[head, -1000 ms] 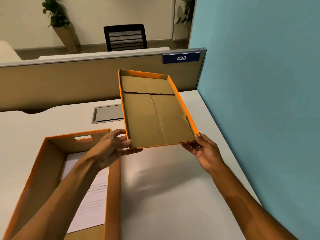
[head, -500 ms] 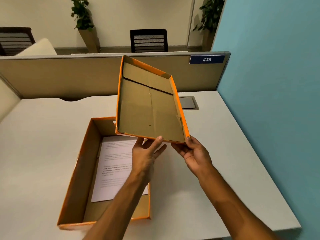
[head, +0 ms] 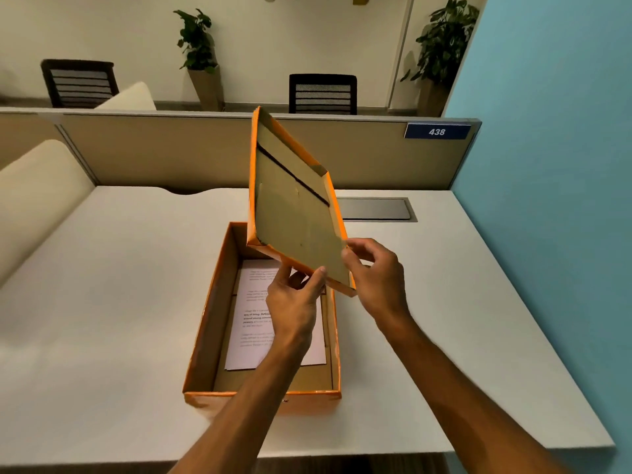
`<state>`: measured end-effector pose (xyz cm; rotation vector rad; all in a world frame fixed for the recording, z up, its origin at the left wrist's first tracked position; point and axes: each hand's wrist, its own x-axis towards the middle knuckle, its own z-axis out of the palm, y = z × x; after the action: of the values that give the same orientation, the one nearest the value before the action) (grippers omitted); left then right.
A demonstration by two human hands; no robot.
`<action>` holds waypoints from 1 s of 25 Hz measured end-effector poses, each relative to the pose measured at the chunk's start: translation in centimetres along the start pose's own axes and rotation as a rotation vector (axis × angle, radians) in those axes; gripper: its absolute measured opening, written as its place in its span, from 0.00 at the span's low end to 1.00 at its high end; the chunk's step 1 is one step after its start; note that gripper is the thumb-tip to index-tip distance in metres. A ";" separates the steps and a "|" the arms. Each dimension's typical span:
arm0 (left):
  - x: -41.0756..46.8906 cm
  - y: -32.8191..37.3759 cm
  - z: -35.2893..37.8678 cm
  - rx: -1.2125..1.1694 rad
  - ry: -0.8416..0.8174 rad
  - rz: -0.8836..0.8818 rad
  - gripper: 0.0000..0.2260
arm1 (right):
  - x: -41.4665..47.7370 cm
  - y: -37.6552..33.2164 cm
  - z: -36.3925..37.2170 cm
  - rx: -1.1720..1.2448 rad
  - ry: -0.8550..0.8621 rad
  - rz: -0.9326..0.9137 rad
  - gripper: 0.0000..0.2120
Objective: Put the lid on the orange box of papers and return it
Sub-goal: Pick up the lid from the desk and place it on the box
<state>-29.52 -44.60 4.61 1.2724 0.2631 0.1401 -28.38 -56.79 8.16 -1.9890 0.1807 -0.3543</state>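
From the head view, the orange box (head: 263, 336) is sitting open on the white table (head: 102, 302), its near wall close to the table's front edge, with printed papers (head: 253, 313) lying flat on its floor. Above the box's far end the lid (head: 294, 213) is hanging in the air, steeply tilted — its brown cardboard inside facing the camera, its far corner pointing up in front of the beige partition (head: 164, 148).

The left hand (head: 294, 302) is pinching the lid's near lower edge, thumb on the inside face and fingers behind it. The right hand (head: 376, 271) is gripping the lid's near right corner — its grip pressed onto the orange rim, fingertips curling over the edge.

A blue plate reading 438 (head: 437, 131) is sitting on the partition's top right.
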 end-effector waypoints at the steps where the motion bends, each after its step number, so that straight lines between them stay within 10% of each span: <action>1: -0.2 0.2 0.0 0.046 0.005 0.055 0.17 | 0.4 -2.2 0.1 0.041 -0.091 -0.060 0.15; 8: -0.2 1.8 0.7 0.372 0.081 0.330 0.19 | 4.1 -12.2 -0.6 0.457 -0.438 0.038 0.13; 25: -2.0 2.1 2.5 0.994 0.017 0.650 0.29 | 7.6 -5.2 -8.8 0.752 -0.234 0.335 0.15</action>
<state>-30.71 -46.84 7.50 2.3186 -0.1108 0.6310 -24.26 -64.25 17.66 -1.2138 0.1915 0.0378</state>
